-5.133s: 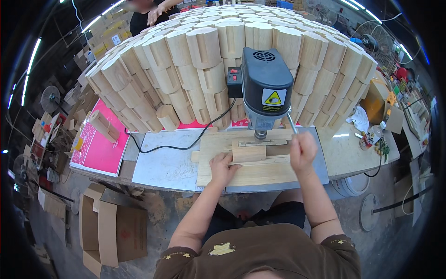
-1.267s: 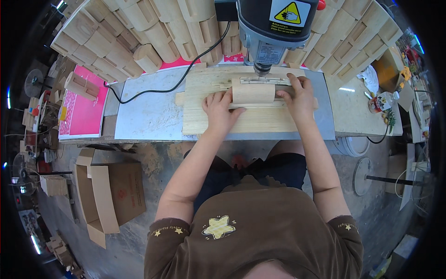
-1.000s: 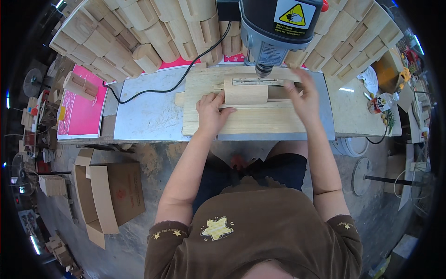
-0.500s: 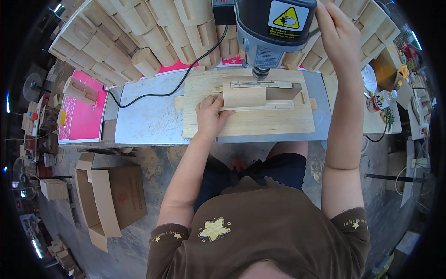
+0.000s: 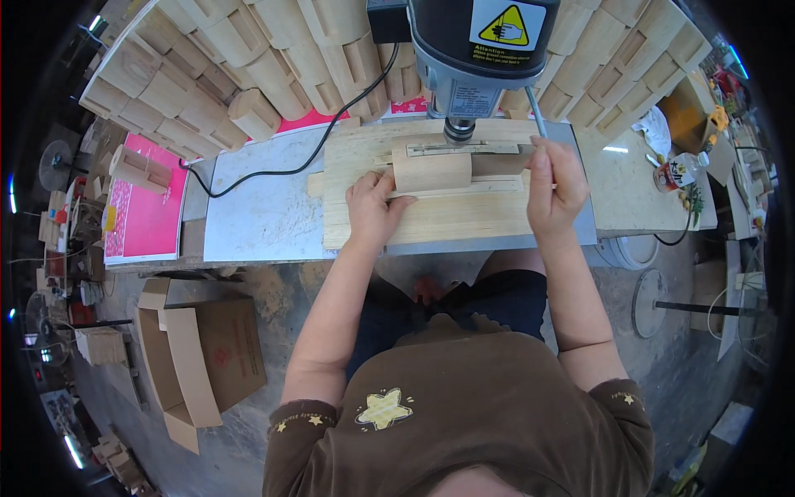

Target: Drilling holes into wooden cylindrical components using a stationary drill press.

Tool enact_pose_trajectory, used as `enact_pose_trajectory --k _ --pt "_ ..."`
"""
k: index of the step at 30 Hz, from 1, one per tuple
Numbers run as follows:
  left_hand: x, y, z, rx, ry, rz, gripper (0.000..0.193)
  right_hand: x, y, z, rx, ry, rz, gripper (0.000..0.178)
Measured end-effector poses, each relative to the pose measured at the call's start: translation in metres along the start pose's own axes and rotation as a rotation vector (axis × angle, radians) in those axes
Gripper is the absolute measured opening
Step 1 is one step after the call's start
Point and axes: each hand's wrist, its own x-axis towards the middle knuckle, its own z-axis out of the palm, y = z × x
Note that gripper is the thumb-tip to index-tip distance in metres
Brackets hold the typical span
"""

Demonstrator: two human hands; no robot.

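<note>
A pale, rounded wooden block (image 5: 432,171) rests in a slot on a flat wooden board (image 5: 464,222). My left hand (image 5: 377,207) grips the block's left end, thumb along its near side and fingers behind it. Over the block stands a dark drill press (image 5: 468,74); its chuck (image 5: 458,131) is just above the block's far edge, and the bit's tip is hidden. On the right, my right hand (image 5: 557,186) is closed on the lower end of the press's thin lever (image 5: 537,114).
Stacked grooved wooden blocks (image 5: 315,50) line the table's back. A black cable (image 5: 290,170) curves across the left side, near a single block (image 5: 139,172) on a pink sheet (image 5: 141,228). A plastic bottle (image 5: 681,171) stands right; an opened cardboard box (image 5: 219,356) sits on the floor.
My right hand has come down and toward me from beside the press's head, pulling the lever down with it. The left hand still holds the block in about the same place.
</note>
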Motion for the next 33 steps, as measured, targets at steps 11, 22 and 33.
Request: enact_pose_trajectory --k 11,22,33 --pt "-0.001 -0.001 0.001 0.004 0.01 -0.001 0.039 -0.005 0.015 0.008 -0.058 0.019 -0.108 0.008" --pt "0.005 0.032 0.029 0.083 -0.062 -0.054 0.051 0.179 0.022 0.017 -0.363 -0.094 0.073 0.033" --pt "0.002 0.029 0.021 0.096 -0.083 -0.06 0.052 0.075 -0.023 -0.027 -0.102 -0.169 0.053 0.013"
